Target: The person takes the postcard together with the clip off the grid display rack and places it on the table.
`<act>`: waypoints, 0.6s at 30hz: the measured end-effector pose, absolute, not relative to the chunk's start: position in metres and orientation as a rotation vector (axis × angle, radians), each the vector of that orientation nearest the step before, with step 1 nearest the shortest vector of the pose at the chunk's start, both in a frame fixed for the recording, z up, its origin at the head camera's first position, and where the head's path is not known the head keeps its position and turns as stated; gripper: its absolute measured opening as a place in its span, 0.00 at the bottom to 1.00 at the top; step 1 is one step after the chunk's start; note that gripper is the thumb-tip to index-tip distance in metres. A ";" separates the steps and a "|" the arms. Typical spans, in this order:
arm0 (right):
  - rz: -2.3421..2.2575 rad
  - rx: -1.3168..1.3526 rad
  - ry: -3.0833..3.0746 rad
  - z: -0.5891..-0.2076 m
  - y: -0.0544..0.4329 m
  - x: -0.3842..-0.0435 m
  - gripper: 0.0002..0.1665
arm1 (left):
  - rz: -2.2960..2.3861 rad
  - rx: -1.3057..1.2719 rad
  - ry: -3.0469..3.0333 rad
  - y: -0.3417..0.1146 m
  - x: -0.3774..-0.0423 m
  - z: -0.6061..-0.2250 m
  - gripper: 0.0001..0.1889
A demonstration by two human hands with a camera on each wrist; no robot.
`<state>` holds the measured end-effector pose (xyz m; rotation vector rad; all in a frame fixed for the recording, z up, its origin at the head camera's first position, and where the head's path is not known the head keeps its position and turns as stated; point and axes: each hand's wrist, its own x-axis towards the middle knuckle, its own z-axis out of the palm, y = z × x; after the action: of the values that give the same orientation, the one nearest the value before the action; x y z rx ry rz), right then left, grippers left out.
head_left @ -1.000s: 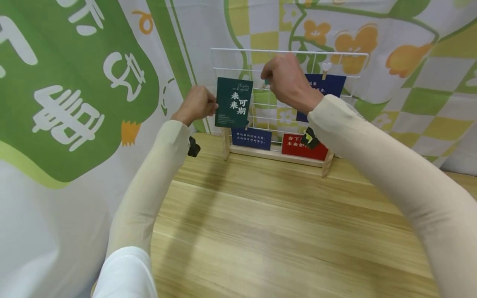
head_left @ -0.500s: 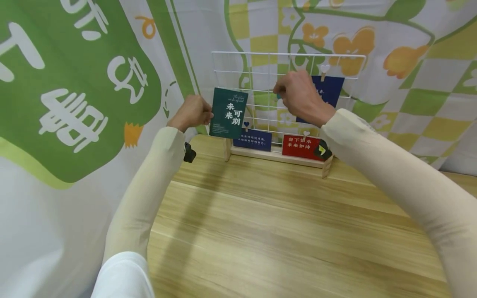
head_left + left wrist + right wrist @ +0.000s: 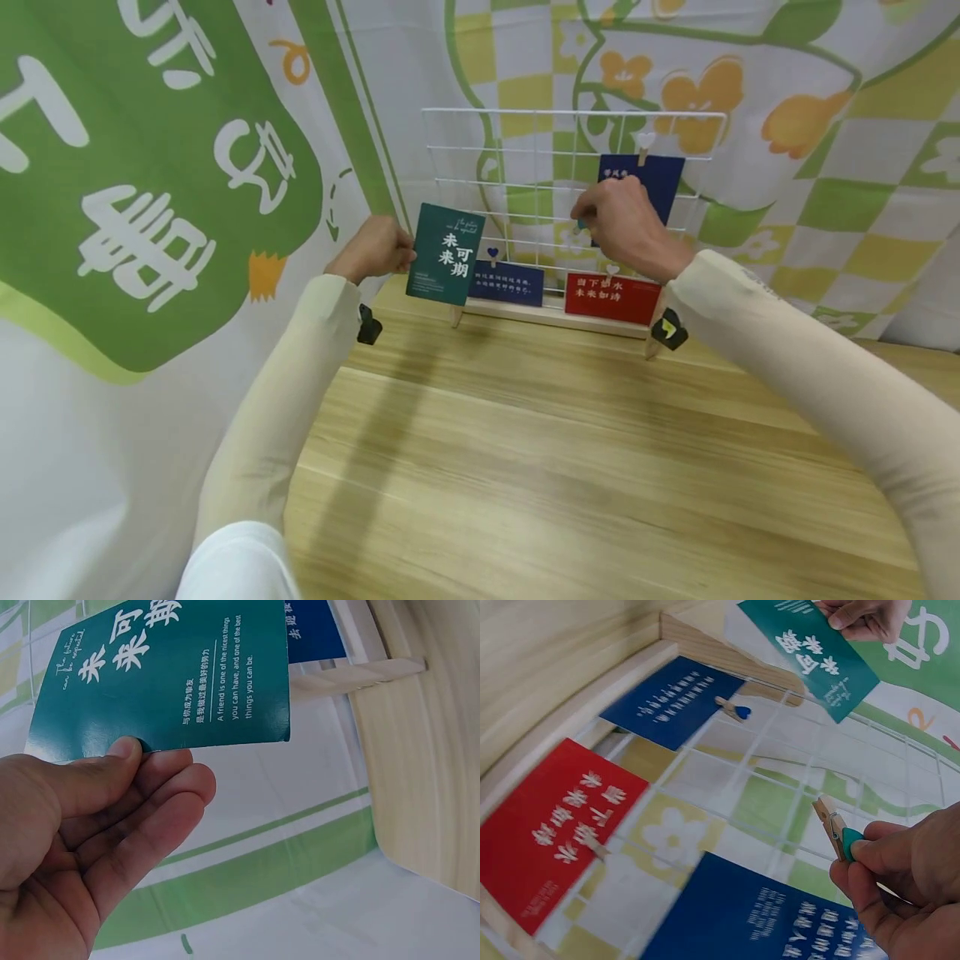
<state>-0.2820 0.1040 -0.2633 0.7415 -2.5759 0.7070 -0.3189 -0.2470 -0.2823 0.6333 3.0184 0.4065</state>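
Note:
My left hand (image 3: 378, 247) pinches a dark green card (image 3: 445, 254) by its left edge, thumb on the printed face, in front of the left end of a white wire grid (image 3: 535, 150). In the right wrist view, my right hand (image 3: 907, 881) pinches a small wooden clothespin (image 3: 831, 825) by its end with a teal heart. That hand is over the grid's right half, partly covering an upright blue card (image 3: 663, 183) clipped there. Low on the grid hang a wide blue card (image 3: 510, 283) and a red card (image 3: 611, 297).
A wooden base (image 3: 525, 312) holds the grid on the wooden table (image 3: 585, 433). Pegs with a dark blue heart (image 3: 492, 252) and a white heart (image 3: 645, 142) clip cards. A printed cloth (image 3: 787, 183) hangs behind and to the left.
The green card and my left hand have moved down and slightly left. My right hand, holding the clothespin, has shifted right and down, uncovering more of the red card.

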 end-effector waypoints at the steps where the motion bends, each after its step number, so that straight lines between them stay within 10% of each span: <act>1: 0.709 0.751 -2.576 -0.267 0.105 -0.282 0.17 | 0.404 0.624 3.013 -0.249 -0.318 -0.284 0.18; 18: 0.777 0.730 -2.696 -0.317 0.113 -0.276 0.15 | 0.359 0.538 2.927 -0.275 -0.311 -0.309 0.16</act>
<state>-0.2759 0.1134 -0.3168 0.7297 -2.6957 0.7768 -0.3111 -0.2748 -0.3092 0.5377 2.9270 0.3593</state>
